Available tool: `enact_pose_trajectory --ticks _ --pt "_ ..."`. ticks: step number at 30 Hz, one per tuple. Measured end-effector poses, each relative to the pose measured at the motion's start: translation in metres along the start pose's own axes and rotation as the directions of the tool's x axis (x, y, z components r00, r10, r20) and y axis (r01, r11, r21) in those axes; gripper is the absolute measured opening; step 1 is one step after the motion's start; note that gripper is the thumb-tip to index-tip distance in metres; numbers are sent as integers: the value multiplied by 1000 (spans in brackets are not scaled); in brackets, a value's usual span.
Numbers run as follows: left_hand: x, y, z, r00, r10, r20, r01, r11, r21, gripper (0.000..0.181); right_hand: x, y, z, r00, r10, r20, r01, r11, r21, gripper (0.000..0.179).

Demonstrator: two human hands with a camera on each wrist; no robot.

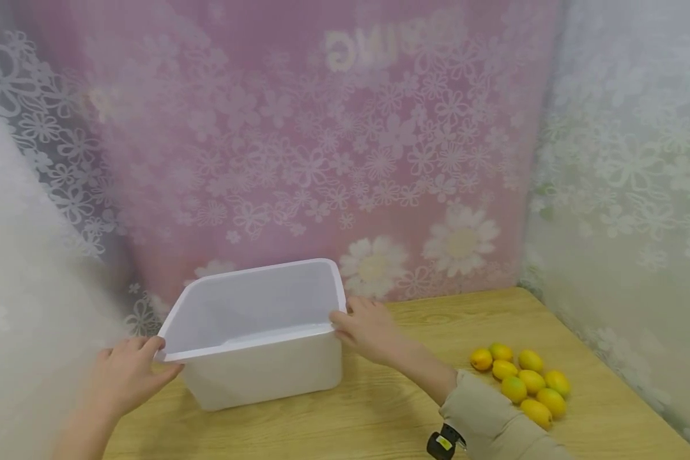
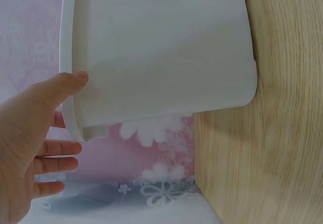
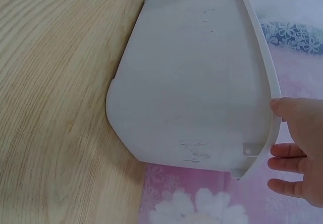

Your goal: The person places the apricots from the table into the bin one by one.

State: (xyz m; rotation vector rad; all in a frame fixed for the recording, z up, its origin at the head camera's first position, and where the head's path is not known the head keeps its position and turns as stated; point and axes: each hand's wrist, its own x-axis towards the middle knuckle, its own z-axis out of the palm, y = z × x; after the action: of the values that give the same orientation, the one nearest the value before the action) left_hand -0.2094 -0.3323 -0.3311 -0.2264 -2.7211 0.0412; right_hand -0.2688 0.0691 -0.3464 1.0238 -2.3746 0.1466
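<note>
A white plastic storage bin (image 1: 264, 367) stands on the wooden table, its top uncovered and its pale inner walls showing. At its near left corner, my left hand (image 1: 128, 377) pinches the rim. The left wrist view shows that thumb (image 2: 75, 81) on the outer side of the rim, with the other fingers spread behind and below. My right hand (image 1: 370, 329) grips the rim at the right end. In the right wrist view, its thumb (image 3: 282, 107) lies over the rim (image 3: 267, 62) while the other fingers reach past the edge.
Several yellow-green oval fruits (image 1: 531, 381) lie in a cluster on the right of the wooden table (image 1: 437, 313). A pink floral curtain (image 1: 322, 160) hangs behind the table, and a pale one (image 1: 627, 243) borders its right edge. A black wrist device (image 1: 441, 444) sits by the right sleeve.
</note>
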Motion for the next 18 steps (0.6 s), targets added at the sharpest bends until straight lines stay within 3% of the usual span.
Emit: enact_pose_trajectory --ticks 14,18 --pt "3 41 -1 998 32 -54 -33 999 -21 44 -31 27 -13 996 -28 -81 33 998 57 20" --pt "3 52 1 993 57 -107 -57 998 10 45 -39 34 -18 995 -32 -90 38 997 66 21"
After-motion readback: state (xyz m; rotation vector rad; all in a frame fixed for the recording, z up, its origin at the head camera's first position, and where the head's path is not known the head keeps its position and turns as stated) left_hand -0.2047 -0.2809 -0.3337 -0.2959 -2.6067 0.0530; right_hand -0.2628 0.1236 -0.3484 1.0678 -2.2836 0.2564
